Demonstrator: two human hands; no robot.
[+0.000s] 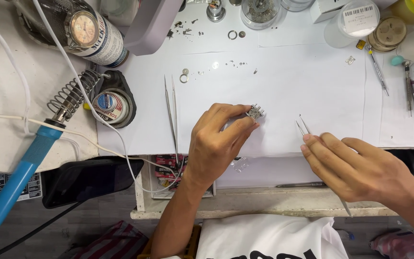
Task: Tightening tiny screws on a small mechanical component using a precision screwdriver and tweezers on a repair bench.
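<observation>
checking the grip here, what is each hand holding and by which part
The left hand pinches a small metal watch part by its edges between its fingertips. The right hand holds tweezers near their tips.

Two bare forearms are seen from above, ending in the left hand (216,144) and the right hand (355,165); no sleeves, gloves, rings or wristbands are visible. Fingernails are kept short and unpainted. At the lower edge, a white T-shirt (269,235) with bold black printed lettering, partly cropped, is worn.
</observation>
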